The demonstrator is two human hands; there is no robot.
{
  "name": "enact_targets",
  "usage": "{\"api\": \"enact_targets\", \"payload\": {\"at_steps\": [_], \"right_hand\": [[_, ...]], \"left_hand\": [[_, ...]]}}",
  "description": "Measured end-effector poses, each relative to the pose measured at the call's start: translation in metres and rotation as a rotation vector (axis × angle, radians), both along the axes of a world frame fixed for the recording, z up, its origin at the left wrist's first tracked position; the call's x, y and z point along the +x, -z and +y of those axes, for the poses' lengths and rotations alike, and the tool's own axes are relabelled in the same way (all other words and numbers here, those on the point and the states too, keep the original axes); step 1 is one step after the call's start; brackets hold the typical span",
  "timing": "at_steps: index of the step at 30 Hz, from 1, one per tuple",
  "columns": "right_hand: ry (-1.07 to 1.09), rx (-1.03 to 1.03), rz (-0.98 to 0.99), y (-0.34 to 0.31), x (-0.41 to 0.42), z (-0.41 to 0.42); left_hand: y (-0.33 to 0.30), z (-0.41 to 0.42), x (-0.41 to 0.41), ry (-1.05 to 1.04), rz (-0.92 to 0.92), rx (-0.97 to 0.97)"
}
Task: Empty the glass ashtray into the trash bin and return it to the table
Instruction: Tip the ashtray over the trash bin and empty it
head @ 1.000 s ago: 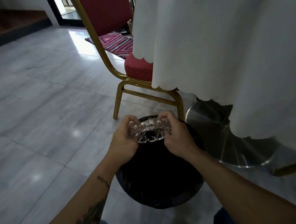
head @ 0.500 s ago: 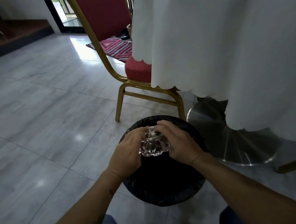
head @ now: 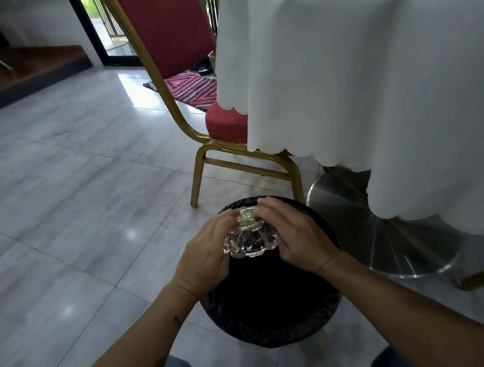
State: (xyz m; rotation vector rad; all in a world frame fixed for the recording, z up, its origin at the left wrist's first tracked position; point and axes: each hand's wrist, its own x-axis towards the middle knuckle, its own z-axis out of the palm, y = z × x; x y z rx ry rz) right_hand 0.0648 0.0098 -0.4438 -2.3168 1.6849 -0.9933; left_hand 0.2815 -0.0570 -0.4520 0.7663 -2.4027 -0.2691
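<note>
A clear cut-glass ashtray (head: 250, 241) with a scalloped rim hangs tipped over the open mouth of a round trash bin (head: 272, 331) lined with a black bag. My left hand (head: 208, 250) grips its left side and my right hand (head: 295, 236) grips its right side, fingers curled over the top. The ashtray's underside faces me; what it holds is hidden. The table (head: 369, 62), draped in a white cloth with a scalloped hem, stands at the right.
A red-cushioned chair with a gold frame (head: 242, 169) stands just behind the bin, partly under the cloth. The table's round steel base (head: 386, 239) lies on the grey tiled floor right of the bin. A striped mat (head: 192, 90) lies farther back.
Both hands have turned the ashtray over from a more level hold, so its underside now faces up, and lowered it slightly over the bin's mouth.
</note>
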Motion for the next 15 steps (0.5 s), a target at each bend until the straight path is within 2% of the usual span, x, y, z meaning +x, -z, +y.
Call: {"api": "enact_targets", "payload": {"at_steps": [7, 15], "right_hand": [[-0.039, -0.113, 0.103, 0.010, -0.008, 0.001], [-0.153, -0.173, 0.220, 0.011, -0.015, -0.002]], "left_hand": [[-0.002, -0.010, -0.002, 0.042, -0.022, -0.155], [0.000, -0.013, 0.010, 0.080, -0.061, -0.235]]}}
